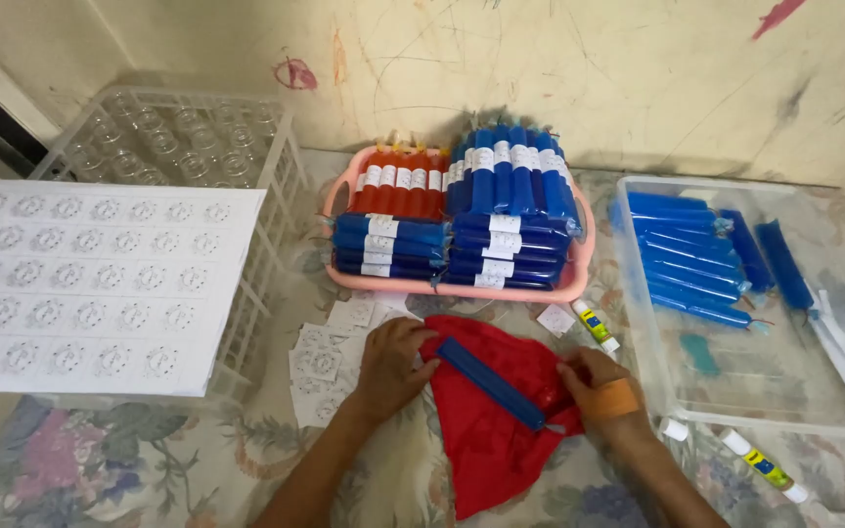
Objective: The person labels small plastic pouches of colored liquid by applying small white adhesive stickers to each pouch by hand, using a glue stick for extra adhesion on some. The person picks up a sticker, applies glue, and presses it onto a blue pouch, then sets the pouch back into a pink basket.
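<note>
Floral tablecloth (80, 460), blue tube (491, 383) on red cloth (496, 435) btwn left hand (391, 367), right hand (603, 391)

1. 1 head-worn camera looks steeply down and forward from above the person's forearms.
2. It faces a scuffed wall (559, 78) at the far edge of a floral-covered surface (100, 460).
3. It sits close: both hands fill the lower centre, arms cut by the bottom edge.
</note>
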